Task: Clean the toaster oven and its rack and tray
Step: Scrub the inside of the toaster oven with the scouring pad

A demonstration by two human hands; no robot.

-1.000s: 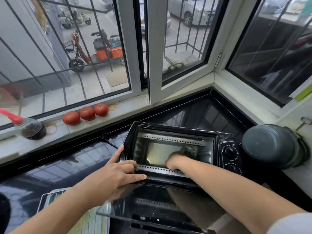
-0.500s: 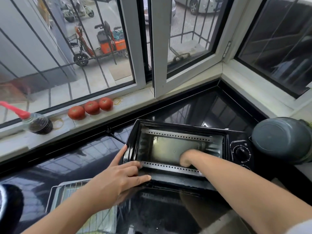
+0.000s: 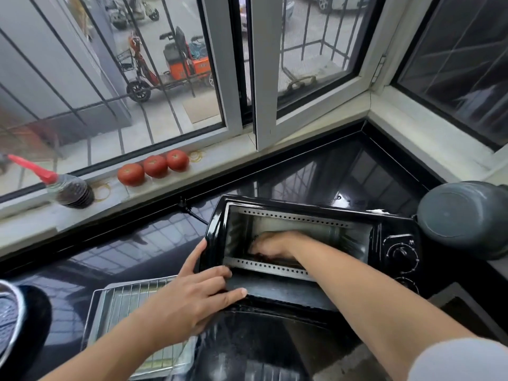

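The black toaster oven [image 3: 302,209] stands on the dark counter with its glass door [image 3: 261,347] folded down toward me. My left hand [image 3: 192,298] rests with straight fingers on the oven's lower left front corner, thumb up along its side. My right hand [image 3: 272,244] reaches inside the cavity and lies low on the oven floor, left of centre. Something dark lies under its fingers, and the dim light hides what it is. The wire rack [image 3: 123,303] lies on the metal tray [image 3: 94,312] on the counter, left of the door.
Two control knobs [image 3: 400,253] sit on the oven's right panel. A grey pot [image 3: 461,215] lies beside the oven at the right. Three tomatoes [image 3: 155,166] and a red-capped bottle [image 3: 68,189] stand on the window sill. The power cord [image 3: 192,213] runs behind the oven's left.
My right hand has slid from the right side of the oven floor toward the left. My left hand has stayed on the front corner.
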